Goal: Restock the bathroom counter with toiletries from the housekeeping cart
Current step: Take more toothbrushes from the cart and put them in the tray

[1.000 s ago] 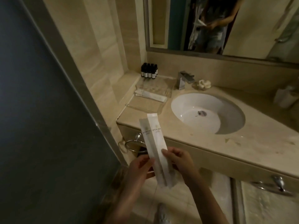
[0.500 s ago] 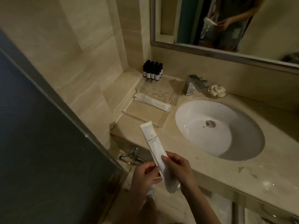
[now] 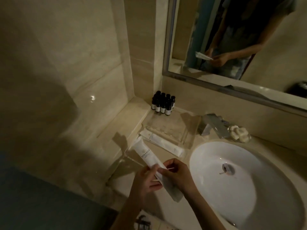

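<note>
Both hands hold a long white toiletry packet (image 3: pixel 144 153) over the left part of the beige counter (image 3: pixel 167 211). My left hand (image 3: pixel 146 181) pinches its lower half from the left. My right hand (image 3: pixel 176 175) grips it from the right, fingers curled over it. The packet's printed end points up-left, above a clear acrylic tray (image 3: pixel 187 140). Two similar white packets (image 3: pixel 164 144) lie on that tray's near part. Several small dark bottles (image 3: pixel 163 103) stand at the tray's far corner.
A white oval sink (image 3: pixel 216 193) fills the counter's right side, with a chrome faucet (image 3: pixel 214 125) and a white flower-shaped soap (image 3: pixel 239 132) behind it. A mirror (image 3: pixel 232 47) hangs above. Tiled wall (image 3: pixel 66 72) closes the left; a dark door edge (image 3: pixel 41 205) is at lower left.
The view has moved closer to the counter. Both hands have carried the packet forward, from below the counter edge to above the counter beside the tray.
</note>
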{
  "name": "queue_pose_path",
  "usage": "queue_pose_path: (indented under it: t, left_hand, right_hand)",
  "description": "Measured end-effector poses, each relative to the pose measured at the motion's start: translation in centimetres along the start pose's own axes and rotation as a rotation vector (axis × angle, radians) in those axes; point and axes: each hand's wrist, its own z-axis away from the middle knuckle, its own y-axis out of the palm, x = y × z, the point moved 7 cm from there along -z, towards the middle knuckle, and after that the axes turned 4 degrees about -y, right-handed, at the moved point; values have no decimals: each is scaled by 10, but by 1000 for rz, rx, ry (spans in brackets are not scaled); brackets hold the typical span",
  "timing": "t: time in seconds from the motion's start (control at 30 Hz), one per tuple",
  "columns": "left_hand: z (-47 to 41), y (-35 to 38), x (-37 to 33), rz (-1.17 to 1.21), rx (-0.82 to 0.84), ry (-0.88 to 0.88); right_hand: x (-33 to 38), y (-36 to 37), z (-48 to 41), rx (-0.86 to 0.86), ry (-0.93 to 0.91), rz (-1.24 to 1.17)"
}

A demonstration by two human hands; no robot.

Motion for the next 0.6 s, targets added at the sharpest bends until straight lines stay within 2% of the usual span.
queue_pose_path:
  t: [0.27,0.4,0.6]
  left_hand:
    - [-74,0,-25,33,-35,-21]
    - [-101,7,-33,132,-85,-64]
    - [-140,13,-10,233,-197,-149]
  right_hand:
    - [0,1,-70,34,-102,227]
    - [-10,-6,-94,25,-116,368]
    - [-31,-11,-113,-8,-249,593]
